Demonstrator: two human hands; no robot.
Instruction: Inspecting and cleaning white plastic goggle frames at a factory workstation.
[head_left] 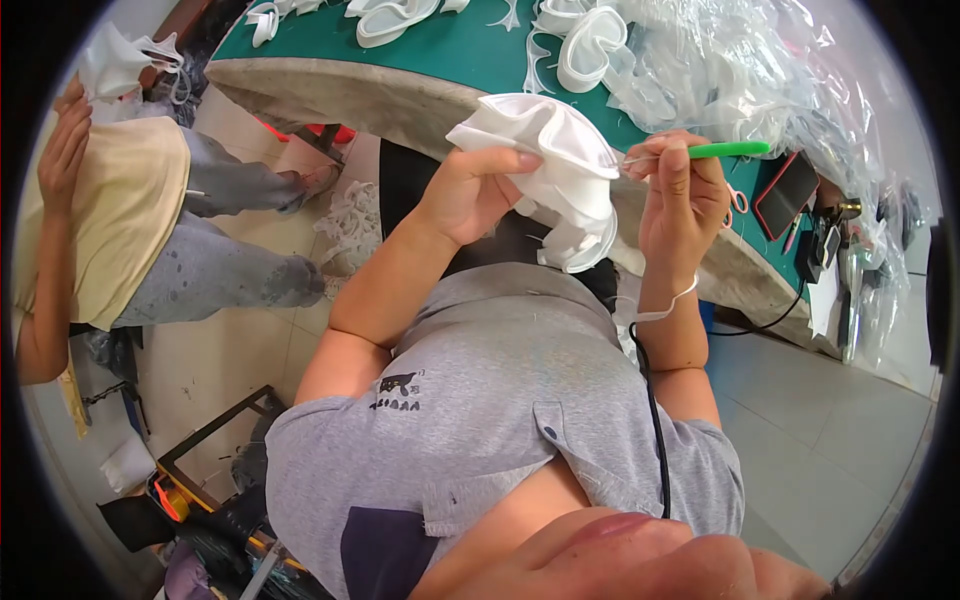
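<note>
Ruffled white fabric bundle [565, 165]: smooth, softly sheened cloth gathered in deep, wavy folds with rounded, layered edges; located between the two hands, near the tabletop's edge.

Left hand's fingers [508, 160]: closed on the bundle's left side, thumb laid flat across a fold.

Right hand's fingers [675, 172]: pinched around a slim green rod-handled tool [728, 149], glossy handle extending right of the fingers, thin shaft pointing left toward the bundle; whether its tip touches cloth is too small to tell. Below these fingers, a thin white band [665, 312] loops the wrist.

Tabletop [460, 65]: flat, green, with a curved, beige, stained-looking front edge, beyond both hands' fingers.

Looped white fabric pieces [590, 48]: curled, stiff-edged, on the tabletop beyond the fingers.

Crumpled clear plastic sheeting [705, 75]: crinkled, shiny, beyond the right fingers.

Orange-red scissor handles [738, 203]: ring-shaped, just right of the right fingers.

Dark flat rectangular phone [785, 197] with red edging: farther right of those fingers.
</note>
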